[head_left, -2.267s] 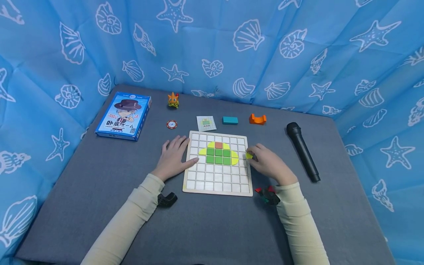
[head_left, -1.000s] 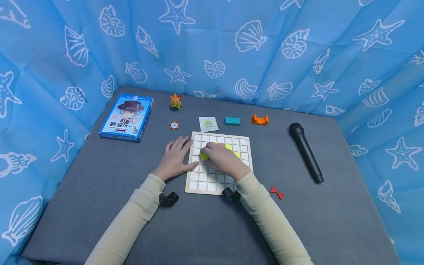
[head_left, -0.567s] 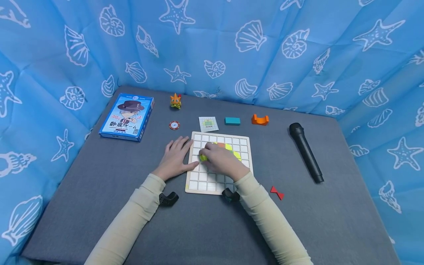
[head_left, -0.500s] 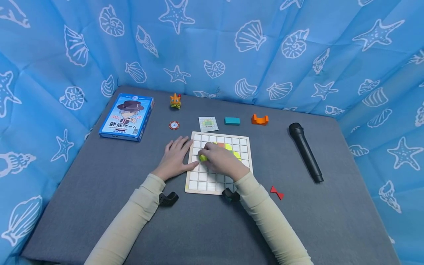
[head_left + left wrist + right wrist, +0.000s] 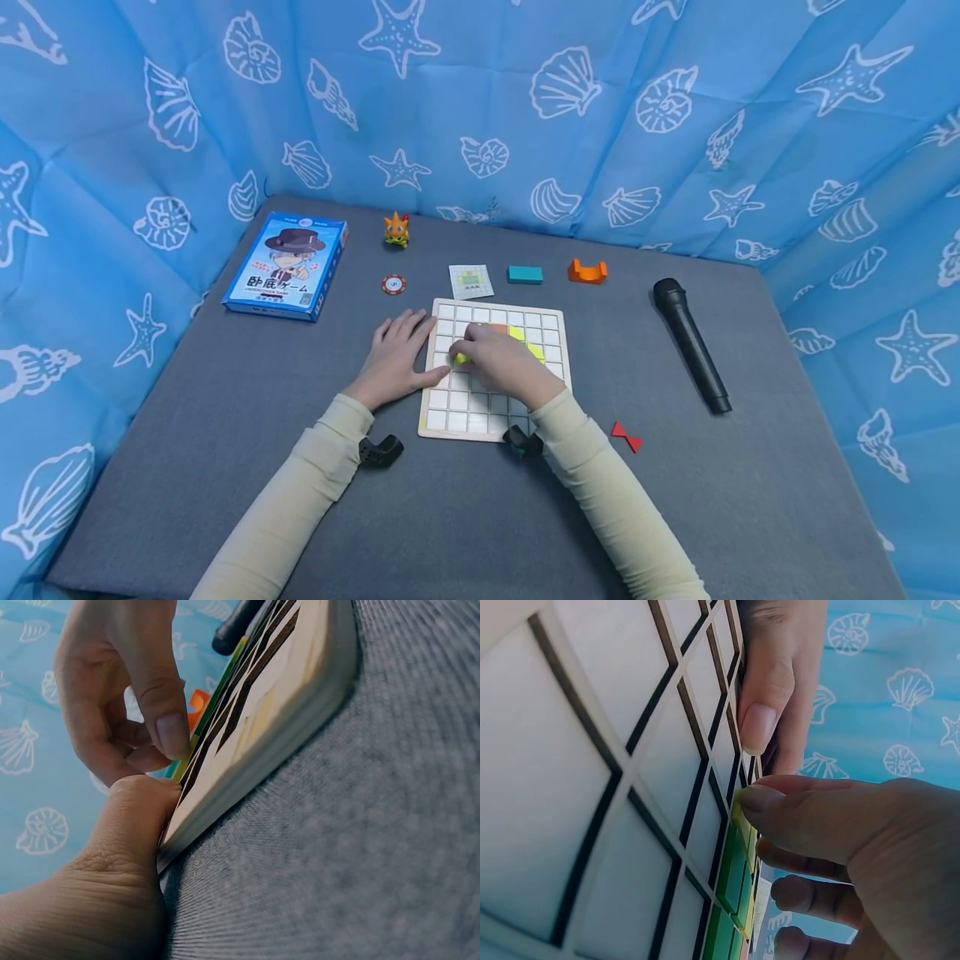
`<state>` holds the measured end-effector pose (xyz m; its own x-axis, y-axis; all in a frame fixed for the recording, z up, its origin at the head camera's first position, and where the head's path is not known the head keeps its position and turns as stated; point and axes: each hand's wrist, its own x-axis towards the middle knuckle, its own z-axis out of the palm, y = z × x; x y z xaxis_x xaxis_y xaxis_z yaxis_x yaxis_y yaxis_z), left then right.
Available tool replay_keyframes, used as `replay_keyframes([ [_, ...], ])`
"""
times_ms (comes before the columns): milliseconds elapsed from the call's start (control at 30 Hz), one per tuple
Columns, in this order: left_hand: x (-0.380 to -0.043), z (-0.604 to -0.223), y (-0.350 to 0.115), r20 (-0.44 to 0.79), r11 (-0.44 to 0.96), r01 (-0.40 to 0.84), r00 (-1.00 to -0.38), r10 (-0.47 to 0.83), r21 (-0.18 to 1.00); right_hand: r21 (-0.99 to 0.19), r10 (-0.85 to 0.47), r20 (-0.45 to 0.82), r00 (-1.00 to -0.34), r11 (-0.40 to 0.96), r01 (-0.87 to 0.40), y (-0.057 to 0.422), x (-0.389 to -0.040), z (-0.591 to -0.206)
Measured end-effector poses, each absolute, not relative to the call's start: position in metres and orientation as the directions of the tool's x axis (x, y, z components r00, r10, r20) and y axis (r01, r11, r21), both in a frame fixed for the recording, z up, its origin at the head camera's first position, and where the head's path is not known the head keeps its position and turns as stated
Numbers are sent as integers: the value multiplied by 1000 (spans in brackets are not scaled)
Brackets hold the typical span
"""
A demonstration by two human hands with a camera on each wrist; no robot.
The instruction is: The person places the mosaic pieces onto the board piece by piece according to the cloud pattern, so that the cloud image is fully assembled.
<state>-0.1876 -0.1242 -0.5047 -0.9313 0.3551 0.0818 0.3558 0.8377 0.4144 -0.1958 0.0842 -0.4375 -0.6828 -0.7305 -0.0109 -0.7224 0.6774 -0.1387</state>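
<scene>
A wooden grid board [image 5: 457, 421] with white squares lies mid-table. My right hand [image 5: 498, 358] reaches over it, thumb and index finger pinching a yellow tile [image 5: 461, 358] at the left end of a coloured pattern. In the right wrist view the thumb is at the tile's edge, beside green tiles [image 5: 732, 862]. Fingers spread, my left hand [image 5: 396, 358] rests along the board's left edge, its thumb at the rim. An orange-brown tile [image 5: 500, 328] and more yellow tiles [image 5: 536, 351] show past the right hand, which covers most of the green ones in the head view.
Two red triangles [image 5: 626, 437] lie right of the board. Behind it are a pattern card [image 5: 471, 282], a teal block [image 5: 525, 274] and an orange piece [image 5: 587, 272]. A microphone [image 5: 692, 346], boxed game [image 5: 287, 265], poker chip [image 5: 393, 284] and small figure [image 5: 396, 229] stand around.
My right hand has carried the yellow tile from the board's right edge leftward to the pattern's left end. Lately the tile has shifted only slightly under the fingers. The left hand stays put.
</scene>
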Motion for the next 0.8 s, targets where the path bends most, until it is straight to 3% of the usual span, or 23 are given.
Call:
replay_keyframes([
  [233,-187,-503,-124,73,838,353,-932,356,416,-137,-730,-12,-684,678,-722,85,-196,-434],
  [433,-188,-503,-123,68,843,346,-934,351,413,-208,-713,6,-701,685,-699,97,-196,-419],
  [567,-189,-503,-123,60,842,342,-935,350,418,-244,-661,1,-750,727,-641,122,-192,-404],
  [800,-189,-506,-124,91,828,360,-930,357,429,-176,-474,-90,-876,873,-455,189,-168,-392],
])
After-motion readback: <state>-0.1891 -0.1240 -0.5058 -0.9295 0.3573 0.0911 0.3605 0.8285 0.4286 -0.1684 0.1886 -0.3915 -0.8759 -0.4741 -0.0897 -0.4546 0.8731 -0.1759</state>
